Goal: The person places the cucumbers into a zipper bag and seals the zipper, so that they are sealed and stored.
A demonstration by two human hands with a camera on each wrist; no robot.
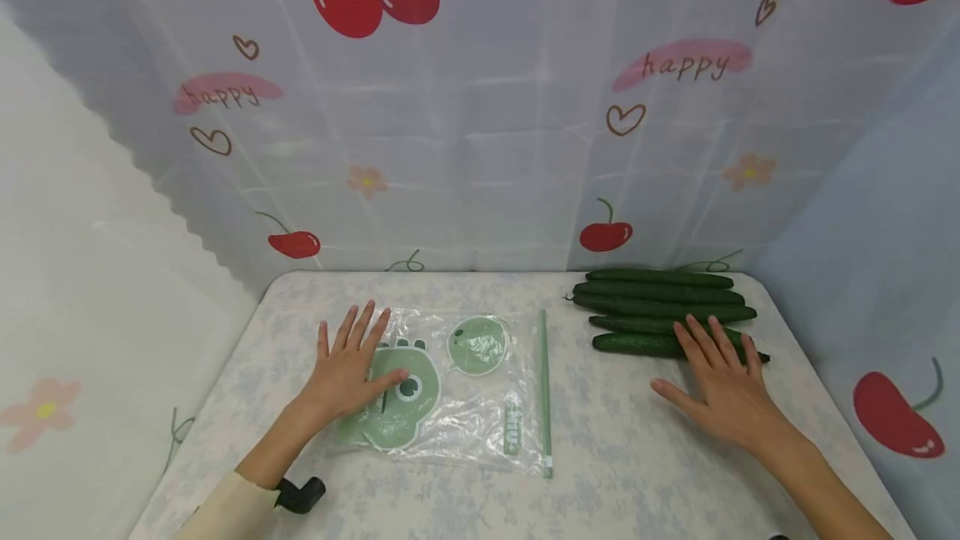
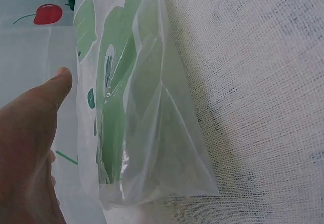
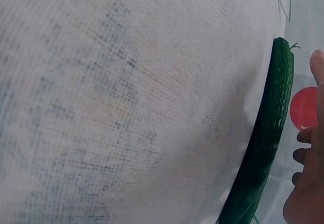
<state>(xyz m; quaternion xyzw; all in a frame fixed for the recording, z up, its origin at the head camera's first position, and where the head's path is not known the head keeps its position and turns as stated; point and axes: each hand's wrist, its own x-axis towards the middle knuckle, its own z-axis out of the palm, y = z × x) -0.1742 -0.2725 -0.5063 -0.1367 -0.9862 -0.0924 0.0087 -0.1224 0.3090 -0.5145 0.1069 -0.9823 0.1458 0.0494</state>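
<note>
A clear plastic zip bag (image 1: 465, 407) with green cartoon prints lies flat on the table, its green slider strip (image 1: 546, 407) along the right side. Over the bag's left part is my left hand (image 1: 345, 377), fingers spread; the left wrist view shows the thumb (image 2: 58, 85) beside the bag (image 2: 147, 107). Several dark green cucumbers (image 1: 660, 305) lie side by side at the back right. My right hand (image 1: 723, 394) is spread, its fingertips over the nearest cucumber (image 1: 637, 345); whether they touch it I cannot tell. In the right wrist view one cucumber (image 3: 268, 133) shows beside the fingers.
A pale mottled cloth covers the table (image 1: 600, 457). Behind it hangs a curtain (image 1: 480, 132) printed with cherries, hearts and "happy". A black wrist device (image 1: 302, 495) is at my left sleeve (image 1: 232, 507).
</note>
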